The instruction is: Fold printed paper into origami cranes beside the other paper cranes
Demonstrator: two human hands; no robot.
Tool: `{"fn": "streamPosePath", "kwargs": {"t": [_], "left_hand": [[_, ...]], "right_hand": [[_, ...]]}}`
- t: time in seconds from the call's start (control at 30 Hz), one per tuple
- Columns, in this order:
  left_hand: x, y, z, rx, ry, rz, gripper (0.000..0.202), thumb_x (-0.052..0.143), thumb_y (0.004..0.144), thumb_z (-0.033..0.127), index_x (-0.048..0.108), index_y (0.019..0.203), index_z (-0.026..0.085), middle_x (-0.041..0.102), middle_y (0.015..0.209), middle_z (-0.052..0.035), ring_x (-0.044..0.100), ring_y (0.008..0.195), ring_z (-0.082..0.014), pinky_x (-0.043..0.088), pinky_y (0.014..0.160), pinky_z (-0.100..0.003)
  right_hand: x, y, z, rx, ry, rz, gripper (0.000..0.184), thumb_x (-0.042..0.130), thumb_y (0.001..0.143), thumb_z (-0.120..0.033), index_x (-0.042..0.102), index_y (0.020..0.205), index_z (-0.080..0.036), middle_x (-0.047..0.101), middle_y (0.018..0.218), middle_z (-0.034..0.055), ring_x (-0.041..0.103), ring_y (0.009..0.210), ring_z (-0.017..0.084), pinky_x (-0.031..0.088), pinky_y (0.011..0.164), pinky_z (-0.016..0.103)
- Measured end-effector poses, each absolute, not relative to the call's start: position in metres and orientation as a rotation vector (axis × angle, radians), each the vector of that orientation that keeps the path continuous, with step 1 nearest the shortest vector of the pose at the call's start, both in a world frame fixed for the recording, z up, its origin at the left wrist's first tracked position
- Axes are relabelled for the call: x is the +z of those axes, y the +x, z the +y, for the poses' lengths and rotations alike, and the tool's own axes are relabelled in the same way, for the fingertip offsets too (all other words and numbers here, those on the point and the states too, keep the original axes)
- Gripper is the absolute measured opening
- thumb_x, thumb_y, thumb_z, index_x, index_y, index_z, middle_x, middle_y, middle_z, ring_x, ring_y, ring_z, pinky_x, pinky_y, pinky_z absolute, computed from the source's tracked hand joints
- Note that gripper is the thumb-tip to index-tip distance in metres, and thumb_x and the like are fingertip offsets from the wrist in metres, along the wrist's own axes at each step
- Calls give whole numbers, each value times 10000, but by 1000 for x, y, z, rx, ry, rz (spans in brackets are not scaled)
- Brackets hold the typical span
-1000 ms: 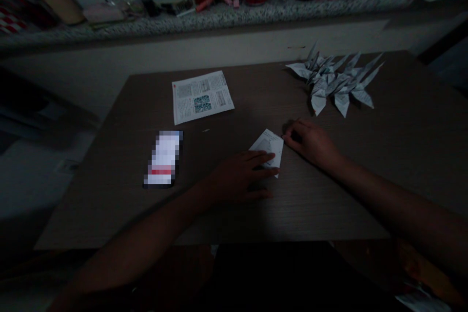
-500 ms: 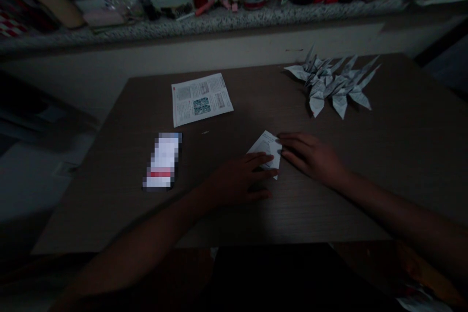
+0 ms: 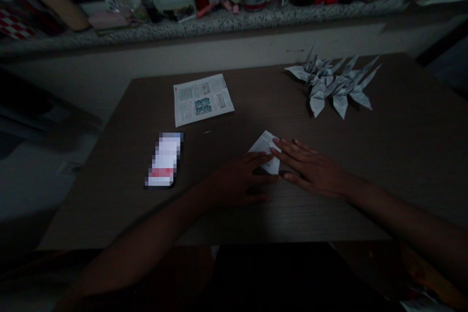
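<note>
While the folded paper [image 3: 260,144] lies between the near and far edges of the table [image 3: 256,100], the left hand [image 3: 234,180] rests on it, fingers spread. The right hand [image 3: 314,168], fingers extended, touches its right side.

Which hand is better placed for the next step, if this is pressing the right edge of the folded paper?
Probably the right hand: its fingertips lie over that edge of the folded paper. The left hand lies on the other side, its fingers across the paper's lower part.
</note>
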State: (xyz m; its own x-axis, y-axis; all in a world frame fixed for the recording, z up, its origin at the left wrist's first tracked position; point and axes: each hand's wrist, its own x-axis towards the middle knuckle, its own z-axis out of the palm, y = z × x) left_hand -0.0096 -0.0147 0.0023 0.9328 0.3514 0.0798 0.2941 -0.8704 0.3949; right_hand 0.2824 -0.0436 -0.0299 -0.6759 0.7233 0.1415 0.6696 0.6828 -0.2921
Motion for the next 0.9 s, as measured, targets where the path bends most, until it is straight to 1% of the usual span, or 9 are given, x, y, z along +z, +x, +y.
{"fn": "streamPosePath", "kwargs": {"t": [0.1, 0.17, 0.27, 0.37, 0.53, 0.7, 0.8, 0.9], "left_hand": [[3, -9, -14, 220, 2701, 470, 494, 614, 1001, 525, 611, 1447, 312, 317, 1695, -117, 317, 1559, -338, 362, 1226, -528], [3, -10, -14, 220, 2698, 465, 492, 617, 1003, 513, 607, 1451, 310, 359, 1675, -110, 331, 1552, -332, 364, 1228, -527], [2, -10, -14, 234, 2698, 456, 489, 614, 1006, 503, 612, 1450, 299, 441, 1619, -124, 375, 1525, -334, 379, 1221, -526], [1, -10, -14, 252, 2699, 448, 488, 615, 1005, 504, 613, 1449, 303, 470, 1595, -119, 382, 1520, -335, 381, 1221, -529], [0, -11, -14, 223, 2713, 441, 498, 590, 1014, 522, 609, 1456, 294, 487, 1580, -123, 379, 1520, -337, 383, 1218, -528], [1, -12, -13, 202, 2704, 449, 487, 574, 1023, 520, 593, 1466, 317, 495, 1575, -97, 358, 1533, -327, 390, 1212, -517], [2, -12, -14, 209, 2706, 439, 503, 575, 1021, 527, 592, 1470, 302, 498, 1571, -112, 359, 1531, -331, 389, 1212, -510], [1, -11, -14, 203, 2714, 444, 525, 573, 1016, 548, 592, 1473, 292, 493, 1573, -125, 357, 1531, -341, 376, 1218, -524]], "right_hand": [[-29, 287, -46, 311, -1083, -2699, 769, 510, 1056, -452, 77, 1681, -338, 142, 1739, 63, 196, 1588, 300, 232, 1279, 609], [-28, 292, -50, 341, -1051, -2738, 777, 518, 1051, -459, 78, 1680, -337, 178, 1736, 51, 188, 1590, 294, 216, 1284, 610], [-28, 299, -56, 402, -998, -2769, 767, 541, 1039, -457, 123, 1674, -358, 221, 1727, 32, 206, 1586, 295, 238, 1278, 609], [-27, 303, -57, 428, -992, -2774, 735, 541, 1040, -436, 159, 1666, -382, 256, 1716, 14, 236, 1578, 295, 246, 1272, 622], [-27, 301, -47, 380, -1094, -2709, 697, 486, 1063, -422, 134, 1664, -403, 335, 1688, -12, 239, 1576, 293, 231, 1271, 641], [-27, 297, -34, 280, -1214, -2650, 674, 429, 1083, -432, 104, 1672, -389, 337, 1690, 3, 239, 1578, 301, 238, 1266, 643], [-28, 294, -28, 218, -1278, -2617, 693, 419, 1085, -449, 83, 1682, -346, 326, 1695, 50, 264, 1574, 308, 264, 1257, 633], [-30, 292, -25, 173, -1299, -2615, 707, 411, 1085, -467, 78, 1688, -306, 321, 1697, 86, 272, 1572, 313, 282, 1251, 620]]}}
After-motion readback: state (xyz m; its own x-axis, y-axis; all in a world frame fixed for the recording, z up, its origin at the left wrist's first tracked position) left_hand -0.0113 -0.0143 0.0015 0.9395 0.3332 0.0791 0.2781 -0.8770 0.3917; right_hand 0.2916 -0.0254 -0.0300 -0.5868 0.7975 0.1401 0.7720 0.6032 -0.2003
